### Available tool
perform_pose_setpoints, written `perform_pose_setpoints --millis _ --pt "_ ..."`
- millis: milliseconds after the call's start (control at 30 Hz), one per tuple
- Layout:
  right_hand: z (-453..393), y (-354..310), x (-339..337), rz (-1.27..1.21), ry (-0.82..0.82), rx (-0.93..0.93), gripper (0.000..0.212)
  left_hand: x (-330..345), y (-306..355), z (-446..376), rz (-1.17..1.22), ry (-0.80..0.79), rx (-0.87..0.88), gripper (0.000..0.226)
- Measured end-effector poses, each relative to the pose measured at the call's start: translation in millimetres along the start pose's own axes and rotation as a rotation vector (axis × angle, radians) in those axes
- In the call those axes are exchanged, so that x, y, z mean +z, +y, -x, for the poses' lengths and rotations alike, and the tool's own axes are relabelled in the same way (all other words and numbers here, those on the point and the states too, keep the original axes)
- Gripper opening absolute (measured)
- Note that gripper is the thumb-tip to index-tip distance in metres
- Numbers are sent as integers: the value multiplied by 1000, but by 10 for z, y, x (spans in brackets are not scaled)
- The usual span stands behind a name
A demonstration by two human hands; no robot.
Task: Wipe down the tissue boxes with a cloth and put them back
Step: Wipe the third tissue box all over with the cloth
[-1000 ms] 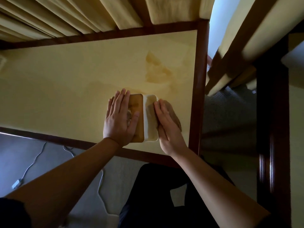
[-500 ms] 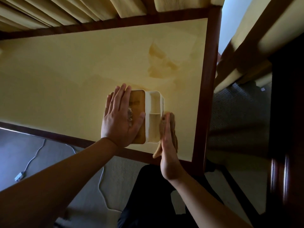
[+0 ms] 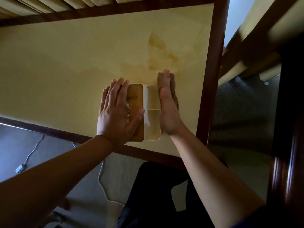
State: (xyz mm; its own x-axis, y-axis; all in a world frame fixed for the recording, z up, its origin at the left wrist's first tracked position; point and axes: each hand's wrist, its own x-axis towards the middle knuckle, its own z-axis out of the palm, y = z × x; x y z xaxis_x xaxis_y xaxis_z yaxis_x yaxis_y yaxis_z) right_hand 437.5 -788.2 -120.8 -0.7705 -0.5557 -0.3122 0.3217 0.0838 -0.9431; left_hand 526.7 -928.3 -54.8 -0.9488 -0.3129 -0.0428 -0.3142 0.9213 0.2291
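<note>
Since the earlier frames the right hand (image 3: pixel 166 112) has slid forward along the right-hand side of the tissue box (image 3: pixel 139 112), from the near end of that side up to its far end, carrying the cloth (image 3: pixel 174 89) with it. The left hand (image 3: pixel 115 111) has stayed flat on the lid.

The tissue box stands on the worktop (image 3: pixel 65 71) between the two hands, close to the near edge. Its brown wooden lid (image 3: pixel 135 97) lies under the left palm and fingers, which are straight and spread, pressing down; a tuft of tissue (image 3: pixel 127 110) shows at the lid's slot just beside the left thumb. To the right of the lid, between the hands, are the box's open white side compartments (image 3: pixel 152 112), a longer one farther off and a shorter one nearer, split by a thin wall.

The right hand stands on edge, fingers straight and together, pressing the brown cloth flat against the outer right wall of the box. The cloth shows beyond the fingertips and along the far side of the palm; how it is held behind the hand cannot be told.

Beyond the right fingertips the pale yellow worktop bears a darker stain (image 3: pixel 156 45). A dark red-brown wooden rim (image 3: pixel 212 71) frames the worktop, running just right of the right hand. Below the left forearm a white cable (image 3: pixel 31 153) trails across the grey floor.
</note>
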Motion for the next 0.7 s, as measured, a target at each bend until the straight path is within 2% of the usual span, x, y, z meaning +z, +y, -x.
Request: perform_pose_setpoints --millis 233,333,433,567,700 --pt "467 64 73 -95 12 -8 52 12 15 4 -7 -10 -17 84" --pt "858 206 134 -179 19 -18 59 7 22 2 -6 -8 -19 85" --pt "1066 390 209 -130 -29 11 61 10 16 4 -4 -13 -22 85" --pt "1015 342 226 -64 21 -5 64 13 6 5 -5 -15 -19 84" --pt "750 270 165 -90 -3 3 60 18 -13 0 -7 -14 -16 84"
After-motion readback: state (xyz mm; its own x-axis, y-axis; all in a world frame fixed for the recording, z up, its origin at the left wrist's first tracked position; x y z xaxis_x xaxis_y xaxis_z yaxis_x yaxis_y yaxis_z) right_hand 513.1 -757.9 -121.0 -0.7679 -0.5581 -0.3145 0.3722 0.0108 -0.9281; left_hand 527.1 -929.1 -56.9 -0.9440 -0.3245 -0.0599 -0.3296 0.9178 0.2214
